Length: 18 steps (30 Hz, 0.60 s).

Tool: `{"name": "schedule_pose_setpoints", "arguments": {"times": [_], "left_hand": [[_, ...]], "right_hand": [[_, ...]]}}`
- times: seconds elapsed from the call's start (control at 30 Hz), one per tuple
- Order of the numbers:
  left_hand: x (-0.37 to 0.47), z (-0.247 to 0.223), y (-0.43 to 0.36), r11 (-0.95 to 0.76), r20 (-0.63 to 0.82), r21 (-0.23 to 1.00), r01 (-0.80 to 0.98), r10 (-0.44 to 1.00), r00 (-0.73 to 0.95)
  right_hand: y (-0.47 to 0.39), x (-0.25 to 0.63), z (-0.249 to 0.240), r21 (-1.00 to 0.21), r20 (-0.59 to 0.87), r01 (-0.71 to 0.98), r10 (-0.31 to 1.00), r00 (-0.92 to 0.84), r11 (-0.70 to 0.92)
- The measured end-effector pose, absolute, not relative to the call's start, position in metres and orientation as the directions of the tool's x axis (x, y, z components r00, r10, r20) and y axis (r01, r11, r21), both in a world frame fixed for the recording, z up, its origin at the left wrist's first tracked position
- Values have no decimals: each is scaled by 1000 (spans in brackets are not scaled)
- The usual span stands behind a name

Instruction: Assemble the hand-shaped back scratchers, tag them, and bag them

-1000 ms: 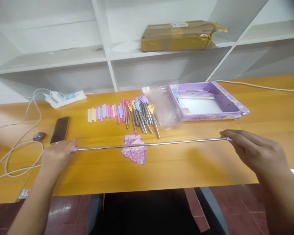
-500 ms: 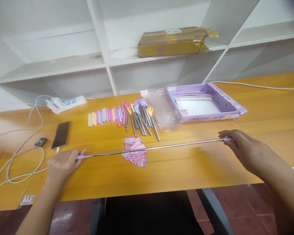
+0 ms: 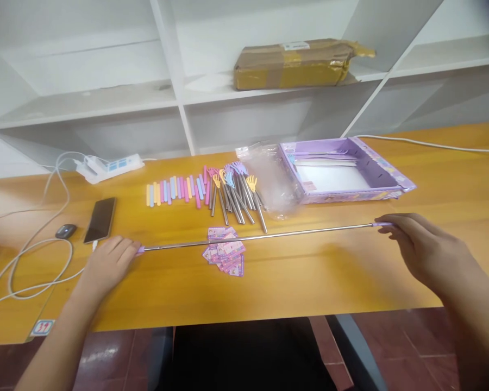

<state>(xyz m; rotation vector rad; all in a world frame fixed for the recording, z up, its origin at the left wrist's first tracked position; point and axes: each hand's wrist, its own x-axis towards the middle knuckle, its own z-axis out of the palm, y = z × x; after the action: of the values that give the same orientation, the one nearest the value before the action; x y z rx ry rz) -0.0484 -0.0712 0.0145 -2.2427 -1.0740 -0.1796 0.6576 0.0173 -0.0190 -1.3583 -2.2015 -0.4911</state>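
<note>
A long thin metal rod [image 3: 269, 235] with purple ends stretches between my hands, over the desk. My left hand [image 3: 111, 263] is closed round its left end, near the phone. Its right end is pinched in my right hand [image 3: 421, 244], in front of the purple box. Beneath the rod lies a loose pile of pink cards [image 3: 228, 258]. Behind it sit several metal sticks [image 3: 238, 203] with small coloured claw-shaped heads. To their left is a row of short pastel pieces [image 3: 175, 190].
A purple open box [image 3: 350, 194] and a clear plastic bag [image 3: 271, 182] are at the back. On the left lie a phone [image 3: 100, 219], a mouse [image 3: 66, 231], cables and a power strip [image 3: 116, 166]. A taped carton [image 3: 293, 65] rests on the shelf.
Both hands have shifted slightly up and away in the picture with the rod, the right one also a little rightwards. The rod stays stretched between them, and the camera view has moved slightly.
</note>
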Motion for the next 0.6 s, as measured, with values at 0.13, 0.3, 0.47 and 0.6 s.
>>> {"name": "schedule_pose_setpoints", "arguments": {"times": [0.13, 0.3, 0.47, 0.6], "left_hand": [[-42, 16, -70, -451, 411, -441, 776, 668, 621], [-13, 8, -69, -501, 414, -325, 802, 687, 597], [64, -7, -73, -527, 434, -182, 830, 715, 548], [117, -16, -79, -544, 420, -148, 826, 722, 550]], "right_hand": [[22, 653, -20, -8, 632, 916, 712, -306, 400], [27, 624, -11, -89, 595, 889, 740, -314, 449], [13, 529, -9, -188, 607, 688, 634, -480, 701], [-22, 445, -17, -244, 547, 518, 558, -624, 819]]}}
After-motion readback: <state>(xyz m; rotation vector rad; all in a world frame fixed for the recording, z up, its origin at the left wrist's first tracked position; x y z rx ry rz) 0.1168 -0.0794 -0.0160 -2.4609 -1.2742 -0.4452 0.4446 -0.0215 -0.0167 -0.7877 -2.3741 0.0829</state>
